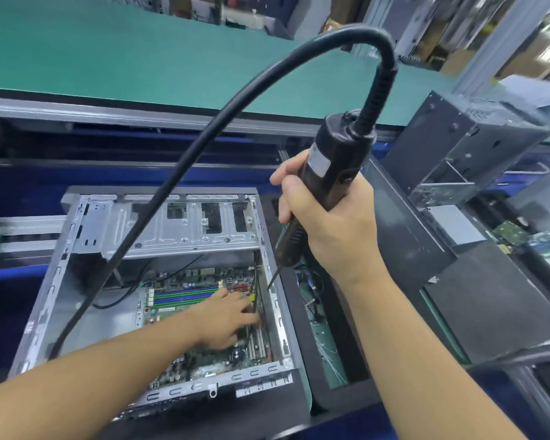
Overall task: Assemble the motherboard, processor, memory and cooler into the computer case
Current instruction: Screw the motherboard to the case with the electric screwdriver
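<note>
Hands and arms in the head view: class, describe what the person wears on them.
Nothing shows on them. The left hand and right hand have no gloves, and neither wrist carries a watch or strap. The left forearm and right forearm are bare, without sleeves.

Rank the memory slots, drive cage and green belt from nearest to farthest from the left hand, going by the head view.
1. memory slots: right beside the left hand, at its thumb side.
2. drive cage: metal plate at the far end of the case.
3. green belt: beyond the case, at the top of the view.
</note>
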Motion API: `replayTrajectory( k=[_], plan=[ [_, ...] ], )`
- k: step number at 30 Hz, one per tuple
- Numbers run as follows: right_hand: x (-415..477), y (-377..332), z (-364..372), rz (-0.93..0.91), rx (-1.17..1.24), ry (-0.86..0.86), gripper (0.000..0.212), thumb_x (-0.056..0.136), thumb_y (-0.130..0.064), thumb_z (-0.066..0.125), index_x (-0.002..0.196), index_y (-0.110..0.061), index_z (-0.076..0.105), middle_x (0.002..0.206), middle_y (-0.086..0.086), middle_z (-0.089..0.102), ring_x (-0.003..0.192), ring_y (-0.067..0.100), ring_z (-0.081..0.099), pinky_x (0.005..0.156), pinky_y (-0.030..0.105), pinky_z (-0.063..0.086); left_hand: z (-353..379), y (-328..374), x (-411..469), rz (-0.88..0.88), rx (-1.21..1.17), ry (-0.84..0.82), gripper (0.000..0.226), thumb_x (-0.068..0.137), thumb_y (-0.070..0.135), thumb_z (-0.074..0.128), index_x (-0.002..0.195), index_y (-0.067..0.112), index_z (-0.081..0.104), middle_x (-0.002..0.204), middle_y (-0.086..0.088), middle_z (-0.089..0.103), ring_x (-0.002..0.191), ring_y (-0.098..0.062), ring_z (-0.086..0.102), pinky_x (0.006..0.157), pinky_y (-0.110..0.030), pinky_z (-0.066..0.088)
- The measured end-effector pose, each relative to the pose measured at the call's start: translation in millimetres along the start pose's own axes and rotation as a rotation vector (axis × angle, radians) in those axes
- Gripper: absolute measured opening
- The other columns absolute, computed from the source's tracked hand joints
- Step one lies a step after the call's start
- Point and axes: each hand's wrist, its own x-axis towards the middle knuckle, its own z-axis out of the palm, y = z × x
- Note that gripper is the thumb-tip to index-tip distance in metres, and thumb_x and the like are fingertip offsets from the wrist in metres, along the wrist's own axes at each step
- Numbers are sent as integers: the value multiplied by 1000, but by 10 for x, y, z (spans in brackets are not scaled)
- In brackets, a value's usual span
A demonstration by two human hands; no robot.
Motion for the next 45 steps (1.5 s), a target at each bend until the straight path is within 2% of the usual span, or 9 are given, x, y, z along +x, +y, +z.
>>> replayTrajectory(
  k=[6,14,18,25,29,31,37,42,45],
  plan=[
    [147,-82,-223,-48,-30,-32,22,87,-12,67,94,8,60,76,20,61,62,33,57,62,41,53,-90,-167,37,-297,-375,224,30,92,35,30,118,39,45,109,15,50,102,-4,44,101,-39,33],
    [111,195,-461,20,-47,14,24,90,-9,65,92,13,57,71,26,57,64,36,56,72,44,54,-69,14,342,-447,-891,271,22,84,27,70,96,33,52,91,6,65,78,-15,63,70,-29,51],
    [97,301,-472,61,-33,14,31,87,-19,67,93,10,57,75,22,62,61,29,57,67,38,54,-162,-44,327,-427,-1089,312,18,83,15,65,83,28,53,73,3,55,62,-12,48,61,-28,40],
    [83,462,-373,80,-61,-6,29,86,-24,65,90,4,60,68,7,62,60,24,59,66,35,53,-299,-646,141,-574,-577,150,12,95,28,46,86,28,54,71,12,59,52,1,51,44,-18,36],
    [66,547,-396,94,-131,-2,35,85,-30,66,93,3,60,70,17,60,64,34,57,67,46,55,-204,-1061,99,-784,-566,-120,29,103,28,32,106,14,57,101,-11,64,82,-23,60,86,-38,53],
    [65,575,-444,97,-157,18,36,84,-32,67,93,2,61,72,20,59,66,37,56,67,47,54,-147,-1093,99,-745,-494,-71,33,101,31,34,122,16,54,107,-14,64,95,-28,62,94,-41,51],
    [19,660,-599,134,-170,40,34,84,-31,66,92,1,60,74,22,60,67,38,56,70,49,53,-192,-503,199,-399,60,152,31,100,52,25,124,38,39,97,2,55,70,-18,55,52,-29,42],
    [-46,716,-717,157,-189,29,32,85,-31,67,92,0,60,77,20,61,69,39,56,72,51,52,29,-310,150,-320,240,315,42,96,58,25,116,30,49,126,-11,53,94,-29,58,74,-41,46],
    [-52,755,-791,160,-171,20,29,84,-31,69,93,-5,60,85,15,66,71,35,59,72,52,54,82,-354,93,-282,313,289,30,86,42,56,109,23,62,131,-11,53,113,-28,52,85,-47,44]
  ],
)
